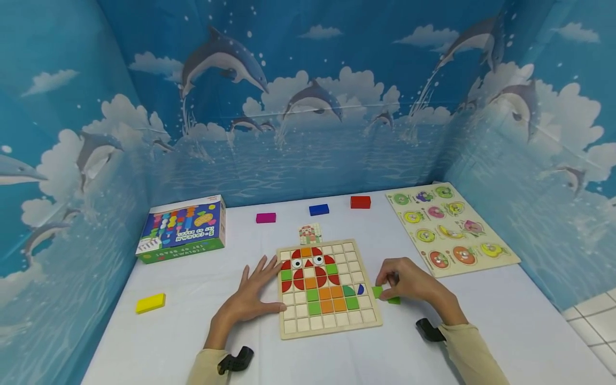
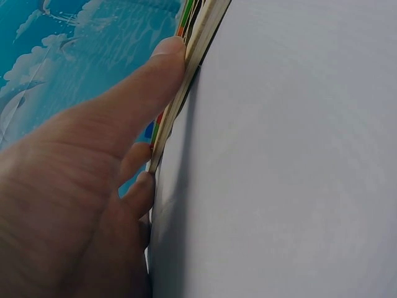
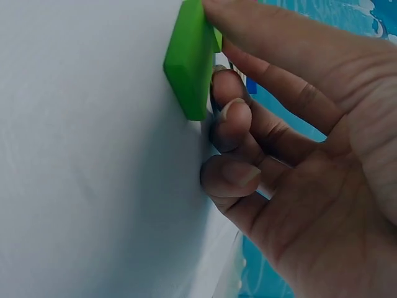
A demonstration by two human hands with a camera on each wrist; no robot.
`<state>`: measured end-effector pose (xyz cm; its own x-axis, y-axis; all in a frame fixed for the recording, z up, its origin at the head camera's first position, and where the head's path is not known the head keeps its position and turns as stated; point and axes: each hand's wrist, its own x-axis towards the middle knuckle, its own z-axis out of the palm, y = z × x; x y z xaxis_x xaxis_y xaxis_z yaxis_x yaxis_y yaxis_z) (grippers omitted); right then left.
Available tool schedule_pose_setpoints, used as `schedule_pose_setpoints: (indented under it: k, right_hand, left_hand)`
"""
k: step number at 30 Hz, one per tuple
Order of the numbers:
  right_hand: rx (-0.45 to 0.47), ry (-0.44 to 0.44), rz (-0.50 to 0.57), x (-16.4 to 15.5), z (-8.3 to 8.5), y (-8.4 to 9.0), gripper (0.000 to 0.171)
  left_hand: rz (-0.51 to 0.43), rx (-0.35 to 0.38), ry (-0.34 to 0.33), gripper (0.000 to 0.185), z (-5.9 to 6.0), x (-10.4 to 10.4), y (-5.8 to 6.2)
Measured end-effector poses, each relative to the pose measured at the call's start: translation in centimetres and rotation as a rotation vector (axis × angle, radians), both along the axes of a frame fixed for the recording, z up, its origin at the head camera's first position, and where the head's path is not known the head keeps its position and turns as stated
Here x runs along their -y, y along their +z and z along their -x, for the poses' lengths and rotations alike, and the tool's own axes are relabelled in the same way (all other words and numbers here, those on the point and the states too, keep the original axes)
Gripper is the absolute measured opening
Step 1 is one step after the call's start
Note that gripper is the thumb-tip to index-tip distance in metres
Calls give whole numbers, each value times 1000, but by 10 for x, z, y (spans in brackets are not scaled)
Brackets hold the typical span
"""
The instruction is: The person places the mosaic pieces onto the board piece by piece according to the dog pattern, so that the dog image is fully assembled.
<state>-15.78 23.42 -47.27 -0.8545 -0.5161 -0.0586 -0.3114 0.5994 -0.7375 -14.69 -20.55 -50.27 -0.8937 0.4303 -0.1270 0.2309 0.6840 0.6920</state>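
A square wooden grid board [image 1: 332, 334] lies on the table, with red, green, orange and blue tiles forming an owl-like picture. My left hand [image 1: 252, 294] is spread along its left side, fingertips at the rim; the left wrist view shows the thumb [image 2: 152, 81] against the board's edge [image 2: 180, 102]. Beyond the right rim, my right hand [image 1: 406, 280] pinches a green tile [image 1: 377, 292] between thumb and forefinger. A second green tile [image 1: 394, 300] lies under that hand, large in the right wrist view, where the other fingers [image 3: 232, 121] are curled.
A picture card [image 1: 310, 233] lies behind the board. Magenta [image 1: 266, 217], blue [image 1: 319, 209] and red blocks [image 1: 360, 202] lie farther back, a yellow block [image 1: 151, 303] at left. A toy box [image 1: 183, 230] stands back left; a fruit puzzle board [image 1: 449, 230] lies at right.
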Motion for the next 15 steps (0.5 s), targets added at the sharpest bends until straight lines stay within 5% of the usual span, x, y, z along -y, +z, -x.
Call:
schedule_pose_setpoints:
  k: [15]
  right_hand:
    - [5, -25, -31, 4, -2, 0, 30]
  left_hand:
    - [-1, 1, -3, 107, 0, 1, 1]
